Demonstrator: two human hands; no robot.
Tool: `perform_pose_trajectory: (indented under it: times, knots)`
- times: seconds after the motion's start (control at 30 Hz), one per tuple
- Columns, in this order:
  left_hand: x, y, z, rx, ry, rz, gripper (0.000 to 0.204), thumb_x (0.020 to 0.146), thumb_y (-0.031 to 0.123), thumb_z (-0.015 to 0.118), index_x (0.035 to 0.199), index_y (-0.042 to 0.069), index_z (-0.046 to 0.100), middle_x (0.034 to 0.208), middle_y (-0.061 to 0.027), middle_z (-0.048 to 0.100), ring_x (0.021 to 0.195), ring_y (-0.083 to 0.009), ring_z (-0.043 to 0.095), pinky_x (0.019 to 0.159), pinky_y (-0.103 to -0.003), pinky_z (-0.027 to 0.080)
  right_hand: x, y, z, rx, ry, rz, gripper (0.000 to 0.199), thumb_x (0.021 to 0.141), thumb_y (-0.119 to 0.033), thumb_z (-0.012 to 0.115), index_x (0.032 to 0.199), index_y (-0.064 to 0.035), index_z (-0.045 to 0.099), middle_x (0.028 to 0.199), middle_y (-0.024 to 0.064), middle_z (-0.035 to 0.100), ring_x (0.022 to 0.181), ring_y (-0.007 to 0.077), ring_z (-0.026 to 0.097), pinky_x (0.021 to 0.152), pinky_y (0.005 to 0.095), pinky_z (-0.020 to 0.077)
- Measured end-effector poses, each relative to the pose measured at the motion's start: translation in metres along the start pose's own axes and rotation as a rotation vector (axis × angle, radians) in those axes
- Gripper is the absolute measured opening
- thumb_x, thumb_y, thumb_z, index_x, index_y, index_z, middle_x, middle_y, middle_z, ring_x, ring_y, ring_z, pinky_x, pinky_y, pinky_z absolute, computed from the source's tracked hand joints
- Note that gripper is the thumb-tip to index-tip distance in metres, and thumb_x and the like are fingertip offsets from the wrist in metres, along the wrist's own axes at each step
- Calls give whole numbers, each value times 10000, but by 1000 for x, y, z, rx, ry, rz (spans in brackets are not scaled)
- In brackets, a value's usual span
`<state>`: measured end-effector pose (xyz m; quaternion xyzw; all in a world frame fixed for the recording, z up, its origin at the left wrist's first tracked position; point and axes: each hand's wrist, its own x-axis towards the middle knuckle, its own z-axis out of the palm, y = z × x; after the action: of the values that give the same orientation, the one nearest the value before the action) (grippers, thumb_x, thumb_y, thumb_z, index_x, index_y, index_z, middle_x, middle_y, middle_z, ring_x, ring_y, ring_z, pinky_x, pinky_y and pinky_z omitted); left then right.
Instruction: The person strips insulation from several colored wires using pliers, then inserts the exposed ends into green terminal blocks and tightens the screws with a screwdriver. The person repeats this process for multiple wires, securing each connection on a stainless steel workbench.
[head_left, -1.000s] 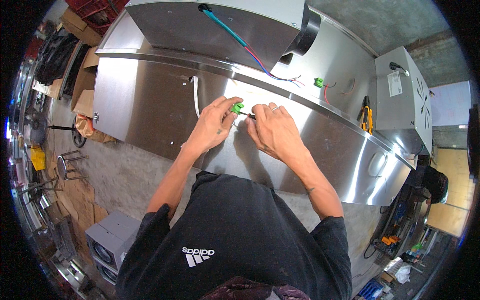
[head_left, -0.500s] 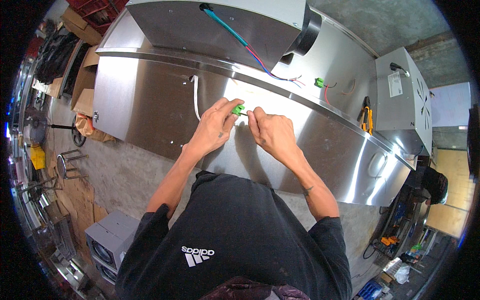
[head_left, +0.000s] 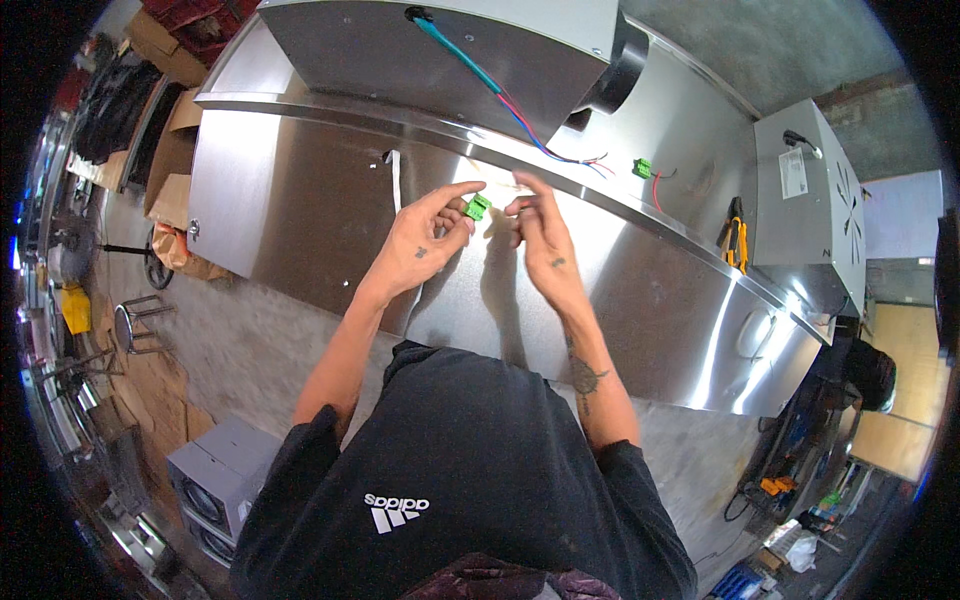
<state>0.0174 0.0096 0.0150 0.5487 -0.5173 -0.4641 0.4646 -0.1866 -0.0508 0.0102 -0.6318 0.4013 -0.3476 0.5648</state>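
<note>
A small green terminal block (head_left: 477, 207) sits between the thumb and fingers of my left hand (head_left: 425, 235), held just above the stainless steel panel (head_left: 300, 200). My right hand (head_left: 545, 230) is raised close by on the right, apart from the block. Its index finger is bent toward the block and its other fingers curl inward; whatever they hold is hidden. A second green terminal block (head_left: 641, 168) lies beyond the panel's raised edge, with red and dark wires beside it.
A grey metal housing (head_left: 430, 70) stands at the far side, trailing a teal-sleeved cable (head_left: 460, 55) with red and blue wires. Yellow-handled pliers (head_left: 737, 240) lean by a grey box (head_left: 800, 200) at right. A white strip (head_left: 396, 180) comes through a slot in the panel.
My right hand has drawn back from the terminal block and turned, its fingers lifting. The thin dark shaft it held against the block no longer shows. The left hand has tilted the block.
</note>
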Motion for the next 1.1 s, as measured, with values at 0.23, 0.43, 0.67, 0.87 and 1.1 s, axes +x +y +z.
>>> perform_pose_trajectory:
  times: [0.23, 0.43, 0.67, 0.87, 1.1]
  knots:
    - [-3, -3, 2, -124, 27, -37, 559, 981, -10, 725, 1521, 63, 602, 1108, -36, 693, 940, -60, 627, 853, -237, 542, 0, 15, 35, 239, 74, 68, 672, 1104, -280, 654, 1671, -96, 344, 1227, 122, 617, 1112, 169, 617, 949, 338, 542]
    - [-2, 6, 3, -46, 60, -129, 501, 999, 65, 770, 1472, 31, 611, 1044, -29, 710, 958, -81, 651, 858, -255, 543, 5, 13, 29, 194, 75, 136, 769, 1057, -281, 743, 1663, -53, 328, 1191, 127, 619, 1070, 148, 608, 918, 300, 522]
    - [0, 2, 3, -32, 53, -96, 462, 1001, 104, 790, 1420, 18, 615, 1033, -32, 709, 957, -91, 655, 863, -266, 539, 5, 13, 33, 227, 120, 106, 738, 1057, -284, 748, 1640, -51, 360, 1163, 127, 654, 1031, 141, 618, 888, 290, 527]
    - [-7, 3, 4, -117, 27, -87, 449, 983, 142, 828, 1363, -3, 640, 1074, -59, 725, 976, -99, 667, 898, -283, 554, 9, 16, 28, 329, 172, 148, 736, 1055, -304, 755, 1627, -47, 370, 1203, 148, 671, 1016, 128, 641, 827, 285, 527]
    - [-5, 7, -3, -35, -8, -199, 216, 1005, 149, 805, 1138, -15, 756, 1077, -55, 758, 981, -104, 688, 892, -282, 566, 6, 8, 31, 415, 189, 173, 676, 1067, -251, 745, 1596, -46, 377, 1113, 92, 672, 835, 61, 580, 674, 213, 456]
